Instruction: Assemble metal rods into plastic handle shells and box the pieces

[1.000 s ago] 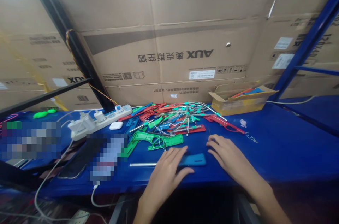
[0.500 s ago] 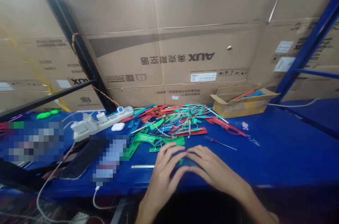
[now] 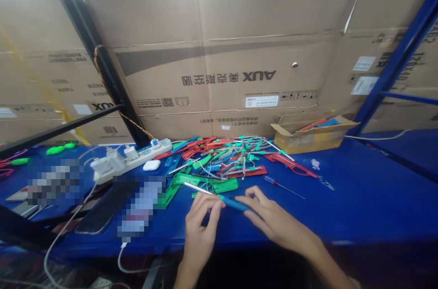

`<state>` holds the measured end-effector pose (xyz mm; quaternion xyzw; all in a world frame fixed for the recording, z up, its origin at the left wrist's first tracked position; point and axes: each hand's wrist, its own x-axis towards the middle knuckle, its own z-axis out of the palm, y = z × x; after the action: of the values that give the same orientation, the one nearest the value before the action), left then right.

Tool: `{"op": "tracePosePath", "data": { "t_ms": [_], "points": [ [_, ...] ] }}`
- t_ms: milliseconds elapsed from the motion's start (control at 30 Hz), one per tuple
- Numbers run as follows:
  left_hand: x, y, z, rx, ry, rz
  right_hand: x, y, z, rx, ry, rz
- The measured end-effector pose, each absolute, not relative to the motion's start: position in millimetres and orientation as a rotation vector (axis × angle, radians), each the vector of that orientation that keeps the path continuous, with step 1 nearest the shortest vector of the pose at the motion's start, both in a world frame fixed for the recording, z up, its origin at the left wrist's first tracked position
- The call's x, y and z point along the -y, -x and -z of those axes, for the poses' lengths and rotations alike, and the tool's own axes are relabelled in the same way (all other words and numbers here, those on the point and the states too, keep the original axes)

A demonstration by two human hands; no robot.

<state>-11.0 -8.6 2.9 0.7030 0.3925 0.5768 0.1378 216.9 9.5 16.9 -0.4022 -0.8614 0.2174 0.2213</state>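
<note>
A blue stick lighter (image 3: pixel 235 203) with a long metal tube (image 3: pixel 196 188) and a bit of green at the joint is held between my two hands. My left hand (image 3: pixel 202 219) is closed around the joint, with the tube sticking out beyond it to the upper left. The fingers of my right hand (image 3: pixel 272 217) pinch the blue handle end, hiding part of it. Just beyond my hands lie a green lighter shell (image 3: pixel 224 185) and a pile of lighter parts (image 3: pixel 236 154) in red, green and blue, with metal tubes and thin wires among them.
A screwdriver (image 3: pixel 284 187) lies right of the pile, near a red lighter shell (image 3: pixel 296 166). An open cardboard box (image 3: pixel 311 141) holds coloured parts. On the left are a power strip (image 3: pixel 132 160), a white case (image 3: pixel 151 165) and a dark phone (image 3: pixel 102 209). Shelf posts flank the table.
The lighter has been lifted and tilted, its tube now pointing up to the left. My left hand has moved left and my hands have drawn apart, exposing the blue handle.
</note>
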Motion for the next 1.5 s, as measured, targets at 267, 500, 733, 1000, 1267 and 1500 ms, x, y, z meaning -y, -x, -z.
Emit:
{"op": "tracePosePath", "data": {
  "t_ms": [267,500,733,1000,1267,1500],
  "points": [
    [8.2,5.0,-4.8,-1.079,-2.209,-1.388,-11.9,-221.4,-2.1,2.300,1.211,-0.514],
    [5.4,-1.1,-2.4,-1.218,-2.329,-0.943,-17.7,-220.7,1.8,2.137,1.249,-0.461],
    [5.2,-1.9,-3.8,-1.230,-2.351,-0.907,-17.4,-220.2,1.9,2.058,1.216,-0.322],
    [6.4,-1.6,-3.9,-1.244,-2.348,-0.890,-18.4,-220.8,1.2,2.017,1.176,-0.319],
    [4.1,-1.7,-1.2,-1.239,-2.366,-0.893,-16.2,-219.0,-0.1,2.038,1.192,-0.311],
    [4.8,-1.0,-0.7,-1.240,-2.369,-0.883,-16.8,-217.2,-2.7,2.062,1.202,-0.299]
  ]
}}
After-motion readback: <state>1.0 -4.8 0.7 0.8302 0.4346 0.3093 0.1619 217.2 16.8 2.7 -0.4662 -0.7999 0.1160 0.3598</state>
